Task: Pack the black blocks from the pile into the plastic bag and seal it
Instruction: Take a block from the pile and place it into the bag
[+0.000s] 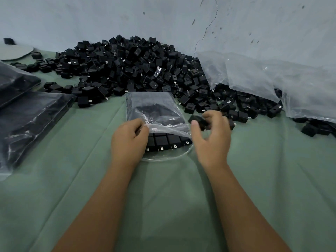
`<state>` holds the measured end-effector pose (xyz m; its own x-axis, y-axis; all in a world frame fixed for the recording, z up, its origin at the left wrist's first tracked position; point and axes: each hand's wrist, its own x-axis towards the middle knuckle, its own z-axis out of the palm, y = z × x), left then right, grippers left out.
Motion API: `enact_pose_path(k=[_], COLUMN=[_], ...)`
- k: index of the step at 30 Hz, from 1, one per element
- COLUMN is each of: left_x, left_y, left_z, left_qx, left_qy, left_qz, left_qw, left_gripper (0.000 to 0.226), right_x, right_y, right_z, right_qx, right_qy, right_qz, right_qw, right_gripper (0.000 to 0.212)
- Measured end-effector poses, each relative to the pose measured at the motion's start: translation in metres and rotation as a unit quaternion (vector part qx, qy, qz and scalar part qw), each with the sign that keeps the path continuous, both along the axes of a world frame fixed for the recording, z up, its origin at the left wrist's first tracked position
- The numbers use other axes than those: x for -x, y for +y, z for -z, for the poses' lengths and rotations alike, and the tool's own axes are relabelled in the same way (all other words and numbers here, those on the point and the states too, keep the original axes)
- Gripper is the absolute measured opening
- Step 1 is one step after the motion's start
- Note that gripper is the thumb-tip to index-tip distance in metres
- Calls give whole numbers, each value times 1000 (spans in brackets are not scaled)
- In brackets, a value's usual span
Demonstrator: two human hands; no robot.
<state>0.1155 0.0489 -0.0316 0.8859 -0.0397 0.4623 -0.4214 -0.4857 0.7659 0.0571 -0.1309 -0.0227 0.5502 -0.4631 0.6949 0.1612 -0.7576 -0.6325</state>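
Where the green cloth (76, 188) spreads over the whole work surface, a grey wall (127, 17) rises at its far edge, cracked at the right. Against that wall sits the pile of black blocks (127, 70), broad and heaped at far centre, with loose pieces trailing to the left and to the right. At the right, crumpled empty clear bags (254, 77) lie over the edge of the pile. At the left, filled bags (32, 119) of dark blocks lie flat on the cloth, one overlapping another. A pale round disc (14, 51) lies at the far left, partly out of view.

Near centre, just in front of the pile, lies the plastic bag (154, 110), its mouth toward the person and a neat row of packed blocks (167, 140) showing inside that mouth, metal tabs pointing near. The left hand (127, 140) pinches the upper lip of the bag at its left side, fingers curled round the film and lifting it. The right hand (211, 139) hovers just right of the mouth, thumb and curled fingers holding a single black block (198, 121) above the cloth.
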Motion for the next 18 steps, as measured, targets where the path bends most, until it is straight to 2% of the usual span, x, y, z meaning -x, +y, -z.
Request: enact_pose_path(k=[5,9,12,18], left_x=[2,8,15,25], left_y=[0,1,2,6], left_z=[-2,-5,-8,-10], left_qx=[-8,3,14,90], left_qy=[-7,-7,-6,-38], left_qz=[12,6,3,10], left_qw=[1000,1000,1000,995], left_gripper=[28,23,19,10], right_x=[11,11,12,25], right_y=[46,60,59,63], right_z=[3,8,9,10], right_qx=[136,253,249,202], right_qy=[17,83,126,129], right_qz=[-82,-16,4,-33], right_qw=[987,964,960,970], right_gripper=[26,30,32,25])
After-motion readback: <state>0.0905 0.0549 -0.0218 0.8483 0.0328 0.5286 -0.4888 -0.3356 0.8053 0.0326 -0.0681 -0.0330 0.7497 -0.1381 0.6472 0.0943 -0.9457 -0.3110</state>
